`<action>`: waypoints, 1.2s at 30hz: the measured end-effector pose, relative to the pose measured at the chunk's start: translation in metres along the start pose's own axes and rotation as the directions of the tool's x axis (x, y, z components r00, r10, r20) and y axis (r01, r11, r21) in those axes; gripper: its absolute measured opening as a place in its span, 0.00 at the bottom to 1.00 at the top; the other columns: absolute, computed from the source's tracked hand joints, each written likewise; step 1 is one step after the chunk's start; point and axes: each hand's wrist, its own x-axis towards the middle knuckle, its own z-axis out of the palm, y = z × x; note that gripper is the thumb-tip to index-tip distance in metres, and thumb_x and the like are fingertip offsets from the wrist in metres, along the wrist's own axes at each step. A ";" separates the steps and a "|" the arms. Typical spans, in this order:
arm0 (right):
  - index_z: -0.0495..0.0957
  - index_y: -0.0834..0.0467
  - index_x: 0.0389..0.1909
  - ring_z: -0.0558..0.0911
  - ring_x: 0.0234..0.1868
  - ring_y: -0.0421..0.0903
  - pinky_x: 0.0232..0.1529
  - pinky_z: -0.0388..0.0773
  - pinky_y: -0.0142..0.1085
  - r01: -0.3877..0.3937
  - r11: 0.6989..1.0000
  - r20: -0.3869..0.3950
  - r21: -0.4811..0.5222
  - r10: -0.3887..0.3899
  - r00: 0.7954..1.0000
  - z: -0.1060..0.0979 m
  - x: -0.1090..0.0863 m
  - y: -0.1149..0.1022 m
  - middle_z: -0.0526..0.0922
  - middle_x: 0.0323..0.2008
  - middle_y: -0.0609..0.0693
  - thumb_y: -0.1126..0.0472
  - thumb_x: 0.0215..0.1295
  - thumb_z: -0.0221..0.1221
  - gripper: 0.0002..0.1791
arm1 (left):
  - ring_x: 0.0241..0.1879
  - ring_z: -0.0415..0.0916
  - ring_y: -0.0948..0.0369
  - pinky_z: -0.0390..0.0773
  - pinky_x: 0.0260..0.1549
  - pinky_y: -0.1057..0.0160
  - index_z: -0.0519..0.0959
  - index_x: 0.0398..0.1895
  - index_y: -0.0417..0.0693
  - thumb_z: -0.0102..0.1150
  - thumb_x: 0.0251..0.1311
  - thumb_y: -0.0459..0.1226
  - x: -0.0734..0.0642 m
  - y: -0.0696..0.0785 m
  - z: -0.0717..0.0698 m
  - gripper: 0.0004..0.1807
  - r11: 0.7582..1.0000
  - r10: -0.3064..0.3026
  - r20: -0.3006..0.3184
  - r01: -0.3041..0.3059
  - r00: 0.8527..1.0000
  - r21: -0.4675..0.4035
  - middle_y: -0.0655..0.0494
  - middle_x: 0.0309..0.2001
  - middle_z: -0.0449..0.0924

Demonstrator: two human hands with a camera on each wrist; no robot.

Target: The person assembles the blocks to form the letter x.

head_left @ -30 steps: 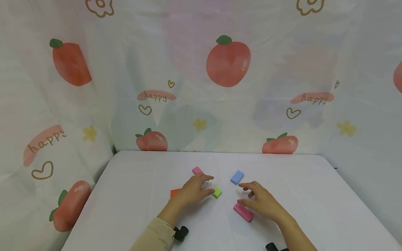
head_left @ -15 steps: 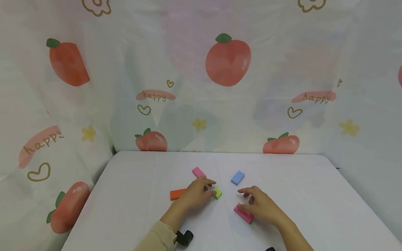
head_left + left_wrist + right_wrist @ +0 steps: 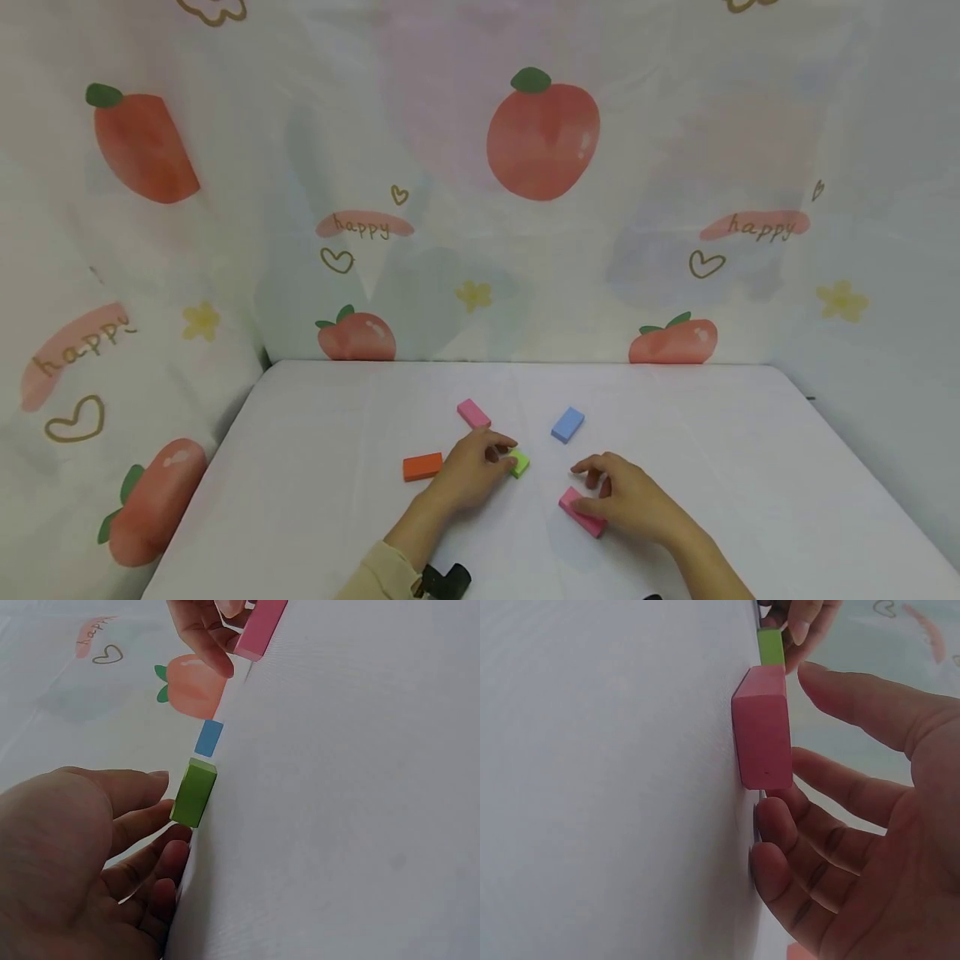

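Note:
In the head view my left hand (image 3: 474,471) is at a small lime-green block (image 3: 519,463), its thumb overlapping the block's left side. The left wrist view has the fingers loosely bent around the green block (image 3: 195,793), with thumb and index finger spread apart. My right hand (image 3: 626,498) hovers close to a dark-pink block (image 3: 581,513), the thumb over it. From the right wrist, the thumb and fingers (image 3: 776,825) are spread around the pink block (image 3: 763,739), with a gap at the thumb. Both blocks lie flat on the white table.
An orange block (image 3: 422,467) lies left of my left hand. Farther back are a lighter pink block (image 3: 473,413) and a blue block (image 3: 567,425). A fruit-printed curtain (image 3: 543,250) stands behind the white table (image 3: 315,500) and along its sides.
My left hand has shifted slightly toward the near side, uncovering more of the orange and light-pink blocks. My right hand has come down nearer the dark-pink block. The view has tilted slightly.

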 end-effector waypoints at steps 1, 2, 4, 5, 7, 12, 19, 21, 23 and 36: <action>0.82 0.55 0.53 0.73 0.34 0.40 0.34 0.70 0.31 0.006 1.000 0.006 0.004 -0.006 1.000 -0.001 -0.001 0.000 0.78 0.39 0.47 0.54 0.56 0.75 0.25 | 0.43 0.73 0.67 0.74 0.43 0.65 0.85 0.55 0.60 0.66 0.68 0.45 -0.001 0.000 0.000 0.14 1.000 0.005 -0.008 -0.005 1.000 -0.009 0.65 0.45 0.79; 0.82 0.55 0.52 0.73 0.33 0.40 0.34 0.70 0.31 0.005 1.000 0.011 0.006 -0.005 1.000 -0.001 -0.001 -0.001 0.78 0.38 0.47 0.54 0.55 0.76 0.24 | 0.43 0.73 0.67 0.74 0.43 0.64 0.85 0.55 0.60 0.66 0.68 0.44 -0.001 0.000 0.000 0.14 1.000 0.004 -0.014 -0.004 1.000 -0.016 0.65 0.45 0.79; 0.82 0.55 0.52 0.73 0.33 0.40 0.33 0.70 0.31 0.004 1.000 0.018 0.010 -0.004 1.000 -0.001 -0.002 -0.001 0.78 0.37 0.47 0.54 0.55 0.76 0.24 | 0.44 0.73 0.67 0.74 0.44 0.64 0.85 0.54 0.60 0.66 0.68 0.44 -0.002 -0.001 0.000 0.13 1.000 0.003 -0.021 -0.004 1.000 -0.027 0.65 0.44 0.79; 0.82 0.55 0.52 0.73 0.32 0.39 0.33 0.71 0.31 0.003 1.000 0.022 0.009 -0.003 1.000 -0.001 -0.002 -0.001 0.78 0.37 0.47 0.54 0.55 0.76 0.24 | 0.44 0.73 0.67 0.73 0.44 0.64 0.85 0.54 0.61 0.66 0.68 0.44 -0.002 -0.001 0.000 0.13 0.999 0.004 -0.023 -0.005 1.000 -0.032 0.65 0.43 0.79; 0.82 0.55 0.51 0.74 0.32 0.39 0.33 0.71 0.31 0.004 1.000 0.028 0.006 -0.004 1.000 -0.001 -0.002 -0.001 0.78 0.36 0.47 0.55 0.55 0.76 0.24 | 0.43 0.73 0.67 0.73 0.44 0.64 0.85 0.54 0.61 0.66 0.68 0.44 -0.004 -0.002 0.001 0.13 0.999 0.005 -0.027 -0.006 1.000 -0.036 0.66 0.42 0.78; 0.83 0.54 0.49 0.74 0.30 0.38 0.32 0.71 0.31 0.017 1.000 0.045 -0.004 -0.017 0.999 -0.001 -0.003 -0.001 0.78 0.35 0.46 0.54 0.54 0.76 0.22 | 0.43 0.72 0.67 0.75 0.44 0.65 0.85 0.53 0.64 0.65 0.69 0.44 -0.006 -0.001 0.003 0.12 0.999 0.003 -0.030 -0.004 1.000 -0.034 0.69 0.43 0.78; 0.82 0.53 0.46 0.73 0.28 0.37 0.30 0.70 0.31 0.017 1.000 0.061 -0.009 -0.016 0.998 0.000 -0.006 -0.002 0.78 0.33 0.45 0.54 0.55 0.75 0.19 | 0.43 0.72 0.68 0.75 0.42 0.66 0.85 0.53 0.65 0.65 0.69 0.44 -0.005 -0.001 0.007 0.11 0.999 0.025 -0.034 -0.026 0.999 -0.020 0.70 0.43 0.78; 0.82 0.52 0.45 0.73 0.28 0.37 0.30 0.70 0.31 0.011 1.000 0.063 -0.014 -0.010 0.998 0.000 -0.007 -0.003 0.78 0.33 0.44 0.54 0.55 0.75 0.18 | 0.42 0.72 0.68 0.75 0.42 0.66 0.85 0.53 0.65 0.65 0.69 0.43 -0.005 -0.001 0.008 0.11 0.999 0.030 -0.033 -0.030 0.999 -0.016 0.70 0.42 0.78; 0.83 0.51 0.45 0.73 0.28 0.37 0.30 0.70 0.31 0.009 1.000 0.063 -0.019 -0.008 0.998 0.001 -0.006 -0.003 0.78 0.33 0.44 0.54 0.55 0.75 0.18 | 0.43 0.72 0.68 0.75 0.42 0.66 0.85 0.53 0.65 0.65 0.69 0.43 -0.005 -0.001 0.008 0.12 0.999 0.030 -0.033 -0.031 0.999 -0.014 0.70 0.42 0.79; 0.82 0.52 0.45 0.75 0.28 0.38 0.29 0.71 0.31 0.000 1.000 0.050 -0.013 0.000 0.999 0.005 0.000 -0.006 0.78 0.32 0.44 0.54 0.55 0.76 0.18 | 0.45 0.73 0.68 0.76 0.47 0.63 0.85 0.54 0.65 0.66 0.68 0.45 0.000 -0.006 0.004 0.13 1.000 0.030 -0.018 -0.030 0.999 -0.002 0.69 0.45 0.80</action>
